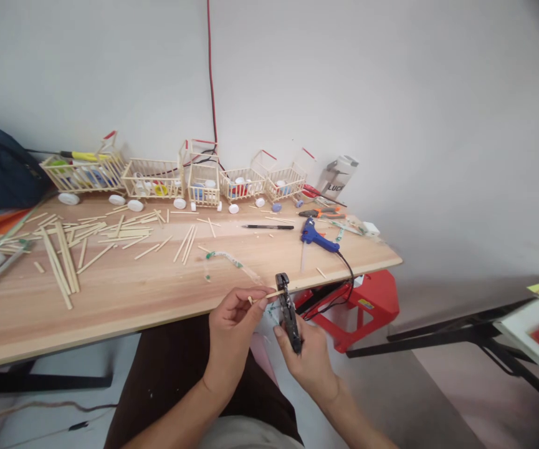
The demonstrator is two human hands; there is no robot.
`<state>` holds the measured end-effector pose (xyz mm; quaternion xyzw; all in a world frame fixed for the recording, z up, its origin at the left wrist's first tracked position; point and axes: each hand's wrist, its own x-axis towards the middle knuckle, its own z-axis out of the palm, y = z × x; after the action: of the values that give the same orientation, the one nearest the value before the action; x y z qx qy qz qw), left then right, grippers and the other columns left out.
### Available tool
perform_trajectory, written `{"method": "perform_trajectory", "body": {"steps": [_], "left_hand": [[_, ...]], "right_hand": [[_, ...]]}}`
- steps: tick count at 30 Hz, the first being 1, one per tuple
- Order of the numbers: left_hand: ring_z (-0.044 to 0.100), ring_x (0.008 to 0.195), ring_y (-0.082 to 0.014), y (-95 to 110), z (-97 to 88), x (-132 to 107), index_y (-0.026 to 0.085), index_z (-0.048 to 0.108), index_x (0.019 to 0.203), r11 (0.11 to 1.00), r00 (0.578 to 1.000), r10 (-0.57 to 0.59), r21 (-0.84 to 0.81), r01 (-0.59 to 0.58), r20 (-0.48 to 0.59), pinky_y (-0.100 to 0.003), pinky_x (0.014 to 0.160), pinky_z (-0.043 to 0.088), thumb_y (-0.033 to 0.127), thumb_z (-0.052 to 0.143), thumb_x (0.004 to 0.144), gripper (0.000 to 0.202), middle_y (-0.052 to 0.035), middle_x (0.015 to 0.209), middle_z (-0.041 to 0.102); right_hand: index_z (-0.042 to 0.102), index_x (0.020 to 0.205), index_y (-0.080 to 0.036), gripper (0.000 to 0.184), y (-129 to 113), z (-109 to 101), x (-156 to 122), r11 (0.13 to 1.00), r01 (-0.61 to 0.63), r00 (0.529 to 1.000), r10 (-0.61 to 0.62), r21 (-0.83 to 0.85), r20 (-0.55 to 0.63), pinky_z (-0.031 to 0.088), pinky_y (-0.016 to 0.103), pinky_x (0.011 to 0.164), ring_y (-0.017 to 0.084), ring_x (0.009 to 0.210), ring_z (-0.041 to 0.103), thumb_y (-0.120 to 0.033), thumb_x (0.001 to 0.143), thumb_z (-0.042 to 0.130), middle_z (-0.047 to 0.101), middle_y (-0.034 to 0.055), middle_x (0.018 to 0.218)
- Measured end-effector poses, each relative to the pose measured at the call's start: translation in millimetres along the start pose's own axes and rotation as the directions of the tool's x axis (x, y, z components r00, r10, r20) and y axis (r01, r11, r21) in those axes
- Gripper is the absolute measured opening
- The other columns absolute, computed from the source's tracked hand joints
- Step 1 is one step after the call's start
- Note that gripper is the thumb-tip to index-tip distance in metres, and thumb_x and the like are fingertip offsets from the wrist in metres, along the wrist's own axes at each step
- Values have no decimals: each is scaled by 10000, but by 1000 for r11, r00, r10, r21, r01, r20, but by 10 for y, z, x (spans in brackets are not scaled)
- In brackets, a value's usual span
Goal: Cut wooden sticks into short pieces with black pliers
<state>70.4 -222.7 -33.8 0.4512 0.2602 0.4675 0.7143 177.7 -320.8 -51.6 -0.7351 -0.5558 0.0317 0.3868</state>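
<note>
Just off the table's front edge, my left hand (232,327) pinches a thin wooden stick (275,294) between thumb and fingers. The stick's right end reaches into the jaws of a dark metal hand tool, which looks like a cutter or crimping pliers (288,312). My right hand (311,352) is wrapped around that tool's handles, its head pointing up and away from me. Whether the jaws press on the stick I cannot tell. On the tabletop beyond, a clear plastic strip with green marks (234,259) lies close to my left hand.
Loose wooden sticks (129,227) are scattered over the left of the table (124,299). Several little stick carts (154,178) line the wall. A blue glue gun (318,236), a black pen (268,227) and pliers (323,213) lie on the right. A red stool (381,299) stands below.
</note>
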Motion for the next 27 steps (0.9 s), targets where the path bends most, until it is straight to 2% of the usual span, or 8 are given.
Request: {"method": "perform_trajectory", "body": {"steps": [5, 10, 13, 16, 19, 21, 24, 27], "left_hand": [[686, 872, -141, -35, 6, -1, 175, 683, 795, 1000, 1000, -12, 0, 12, 19, -232, 825, 525, 224, 707, 776, 58, -31, 912, 731], [689, 867, -144, -32, -8, -4, 172, 685, 794, 999, 999, -33, -3, 33, 3, -238, 823, 529, 229, 713, 770, 68, -33, 920, 728], [692, 861, -146, 5, -20, 17, 171, 684, 799, 996, 998, -64, -55, 63, -12, -249, 838, 530, 232, 725, 759, 83, -29, 919, 724], [691, 834, -145, 56, -18, 51, 160, 680, 781, 975, 989, -147, -172, 144, -5, -275, 858, 534, 233, 746, 734, 109, -26, 879, 718], [684, 836, -149, 113, 1, 79, 145, 680, 758, 927, 962, -265, -259, 271, 58, -297, 860, 545, 224, 769, 702, 132, -34, 876, 710], [677, 830, -147, 154, 16, 93, 138, 686, 746, 896, 932, -346, -258, 362, 108, -289, 828, 558, 212, 791, 671, 149, -32, 866, 699], [656, 750, -121, 216, 37, 118, 128, 692, 732, 864, 887, -436, -204, 460, 155, -263, 763, 571, 204, 823, 622, 188, -9, 757, 657], [642, 705, -109, 267, 66, 170, 122, 685, 729, 848, 858, -477, -155, 507, 192, -251, 721, 571, 211, 843, 589, 230, -1, 711, 634]], "right_hand": [[565, 763, -185, 203, 54, 35, -10, 1000, -4, 1000, 4, -2, -4, 372, 230, 505, 126, 477, 503, -316, 903, 496, 546, -10, 565], [575, 759, -184, 230, 47, 42, -16, 995, -71, 997, 69, 70, 27, 373, 234, 510, 132, 492, 513, -343, 905, 496, 558, -2, 565], [562, 745, -187, 276, 54, 20, -32, 964, -188, 982, 185, 187, 30, 383, 239, 518, 138, 499, 517, -402, 906, 495, 542, -7, 541], [542, 744, -193, 322, 66, -5, -28, 864, -315, 944, 329, 393, 34, 432, 256, 592, 151, 557, 555, -437, 933, 449, 556, 0, 560], [535, 792, -197, 308, 37, -45, 20, 743, -336, 924, 378, 579, 51, 461, 283, 671, 158, 631, 576, -456, 935, 450, 581, 10, 633], [547, 864, -197, 274, -3, -97, 76, 698, -323, 924, 378, 639, 54, 465, 287, 671, 155, 638, 572, -453, 928, 471, 573, 1, 656], [555, 922, -193, 258, -62, -206, 193, 704, -283, 939, 342, 651, 38, 467, 296, 675, 156, 644, 570, -446, 908, 509, 560, -7, 664], [547, 836, -188, 272, -87, -289, 340, 753, -278, 954, 288, 597, 81, 463, 296, 653, 159, 632, 561, -456, 883, 535, 557, -2, 642]]}}
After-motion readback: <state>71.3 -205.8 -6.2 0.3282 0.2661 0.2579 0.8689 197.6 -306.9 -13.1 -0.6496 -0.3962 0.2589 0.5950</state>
